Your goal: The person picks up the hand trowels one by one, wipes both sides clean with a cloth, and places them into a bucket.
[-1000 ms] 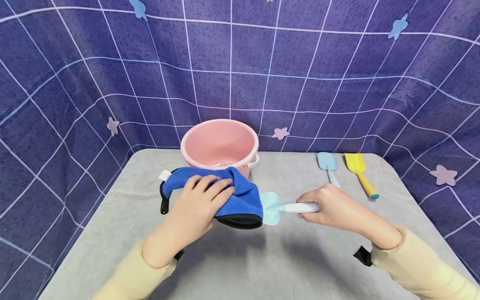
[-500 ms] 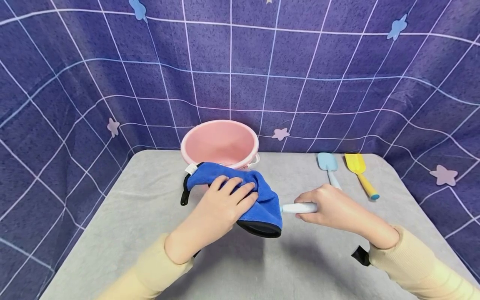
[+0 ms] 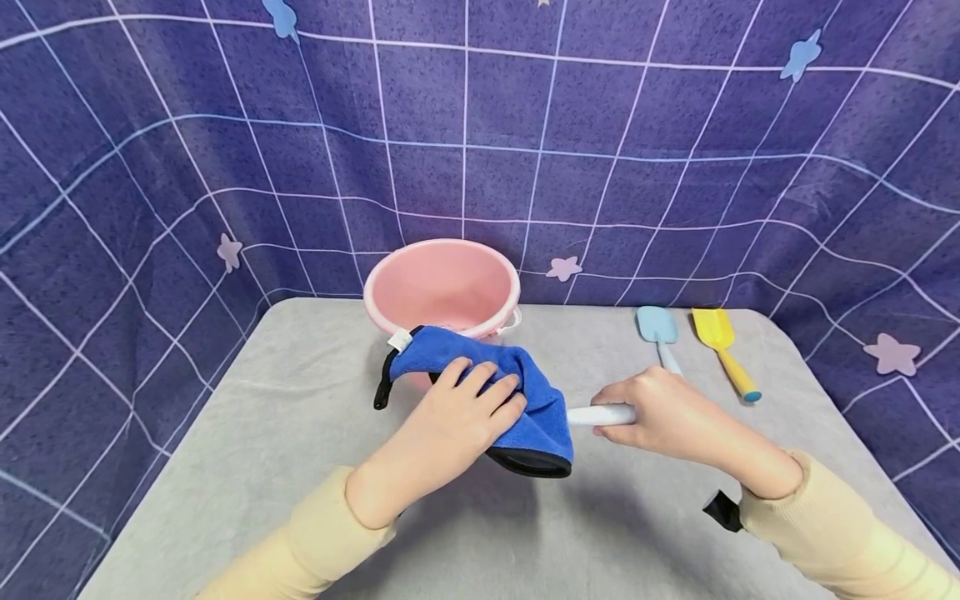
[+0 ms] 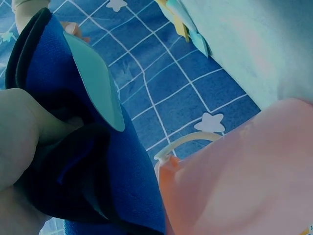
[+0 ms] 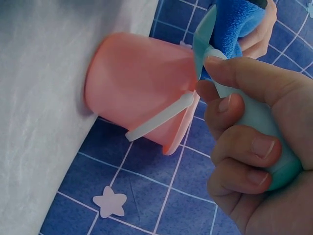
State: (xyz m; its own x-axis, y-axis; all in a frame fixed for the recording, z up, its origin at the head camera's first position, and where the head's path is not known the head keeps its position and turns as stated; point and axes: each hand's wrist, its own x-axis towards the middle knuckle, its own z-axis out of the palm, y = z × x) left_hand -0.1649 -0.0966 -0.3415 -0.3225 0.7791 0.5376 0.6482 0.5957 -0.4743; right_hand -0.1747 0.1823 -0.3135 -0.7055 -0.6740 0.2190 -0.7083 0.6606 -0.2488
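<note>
My left hand [image 3: 457, 417] grips a blue cloth [image 3: 525, 400] with a black edge, wrapped over the blade of a small light-blue toy shovel. Only the shovel's white handle [image 3: 600, 414] shows in the head view; my right hand [image 3: 660, 412] holds it, fingers curled round it. The left wrist view shows the pale blade [image 4: 98, 83] lying inside the folds of the cloth [image 4: 127, 186]. In the right wrist view the blade [image 5: 204, 41] pokes into the cloth [image 5: 234, 24]. Both hands are above the grey table [image 3: 225, 467], just in front of the pink bucket [image 3: 442, 287].
A second light-blue shovel [image 3: 658, 332] and a yellow shovel [image 3: 722, 348] lie at the table's back right. The pink bucket has a white handle [image 5: 159, 116]. A blue gridded cloth backdrop [image 3: 480, 125] with star shapes surrounds the table.
My left hand has carried the cloth rightwards over the shovel's blade, which showed a second ago and is now covered. The right hand has stayed nearly still.
</note>
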